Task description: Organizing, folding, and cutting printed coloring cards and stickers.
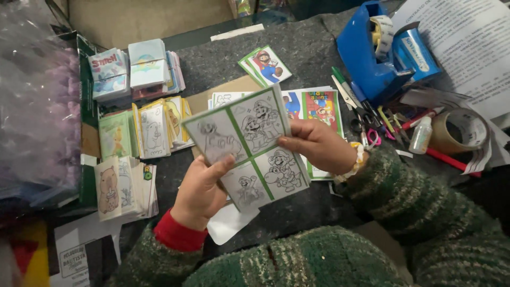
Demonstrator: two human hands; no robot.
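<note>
At the frame's centre, the left hand and right hand both clasp a white paper sheet of four green-bordered line-drawing panels, held above the grey felt table; stacks of small printed booklets lie at the left

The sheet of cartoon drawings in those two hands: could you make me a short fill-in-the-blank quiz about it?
1. The sheet is split by green lines into ____ panels.
2. The left hand comes out of a ____ cuff.
3. The right hand wears a beaded ____ at the wrist.
4. The tape dispenser is ____.

Missing words: four; red; bracelet; blue
</note>
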